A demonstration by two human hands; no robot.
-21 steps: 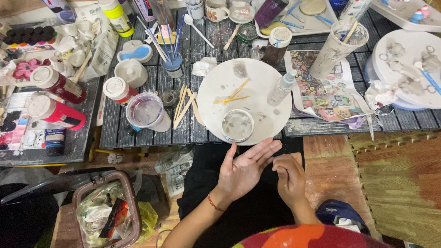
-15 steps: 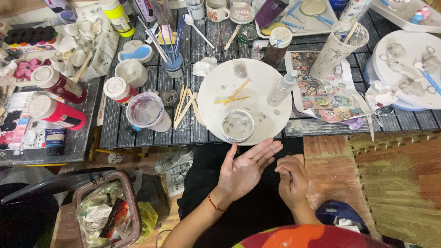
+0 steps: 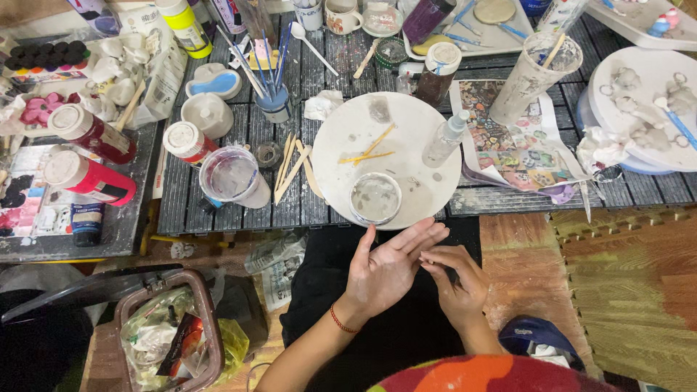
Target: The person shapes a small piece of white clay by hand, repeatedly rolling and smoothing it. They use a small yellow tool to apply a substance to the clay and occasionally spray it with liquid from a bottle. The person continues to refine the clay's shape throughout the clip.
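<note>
My left hand [image 3: 385, 270] is held palm up over my lap, fingers spread and empty, with a red string around the wrist. My right hand [image 3: 456, 282] is beside it, its fingers curled and pinched together, the tips touching the edge of the left palm; nothing shows between them. Just beyond both hands a round white board [image 3: 406, 123] lies on the low slatted table. On the board rest a small round dish [image 3: 375, 197], two yellow sticks [image 3: 368, 150] and a clear spray bottle [image 3: 444, 139].
Left of the board are wooden sticks [image 3: 292, 170], a cloudy plastic cup [image 3: 231, 176], red paint bottles [image 3: 88, 178] and a blue cup of brushes [image 3: 274, 103]. At right are a printed sheet [image 3: 512, 145], a tall cup [image 3: 528, 78] and a plate of clay figures [image 3: 642, 80]. A bin [image 3: 168, 335] stands lower left.
My right hand has shifted slightly left, its fingertips now against the left palm. The left hand stays open, palm up.
</note>
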